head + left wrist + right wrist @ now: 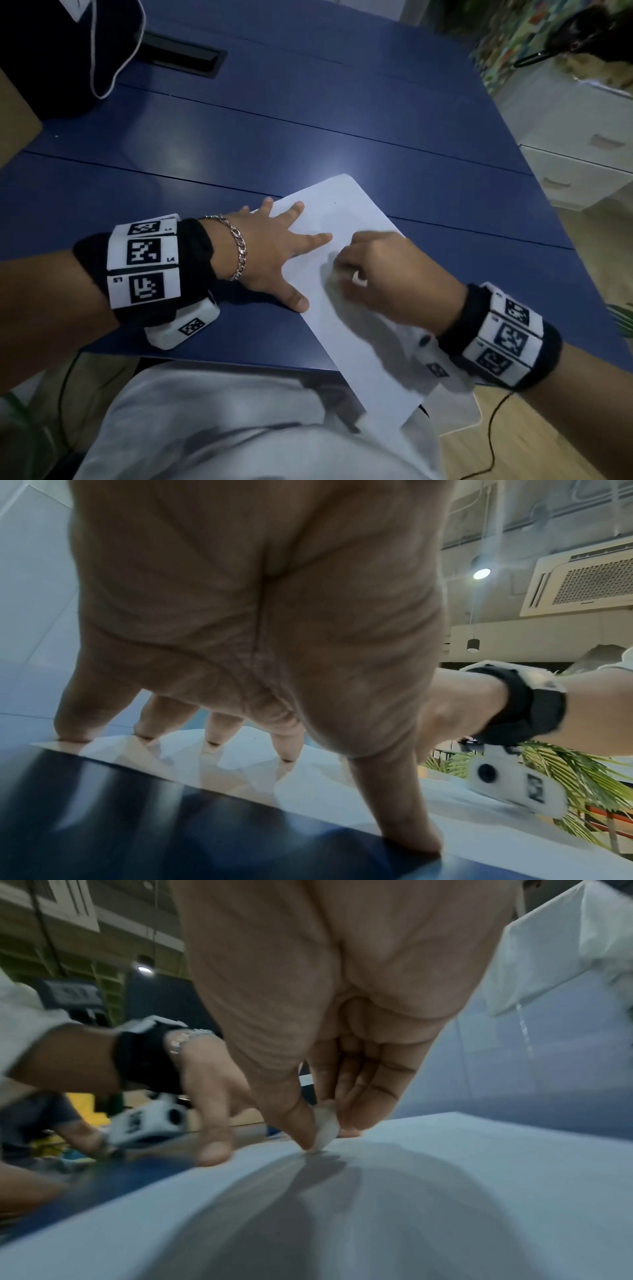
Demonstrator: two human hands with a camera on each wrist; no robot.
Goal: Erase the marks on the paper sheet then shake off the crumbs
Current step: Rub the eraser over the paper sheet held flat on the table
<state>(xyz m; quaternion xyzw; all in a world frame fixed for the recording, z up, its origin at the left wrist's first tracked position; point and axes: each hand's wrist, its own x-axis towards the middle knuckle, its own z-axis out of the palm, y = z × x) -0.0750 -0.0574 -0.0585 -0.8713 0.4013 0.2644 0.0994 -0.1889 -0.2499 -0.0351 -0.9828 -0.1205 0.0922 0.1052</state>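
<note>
Lying flat on the dark blue counter [308, 137], near its front edge and angled, with one corner overhanging toward the lap: the thin white paper sheet [346, 212]. Pressing down on its left margin with fingers spread and straight, thumb at the sheet's edge: the left hand [274, 253]. Pinching a small whitish eraser [325, 1127] between thumb and curled fingers, its lower end touching the paper: the right hand [383, 274], blurred as if rubbing. Marks too faint and blurred to make out.

Judging the sheet as very light, limp and easily creased, likely sliding on the smooth counter or buckling under the eraser unless pinned close beside the rubbing spot, as the left fingertips [287, 753] are doing. Judging the eraser as small, soft and grippy, best held low near its working end. For shaking off crumbs, probably best taking the sheet by an edge or the overhanging corner, gently, avoiding tearing or folding.
</note>
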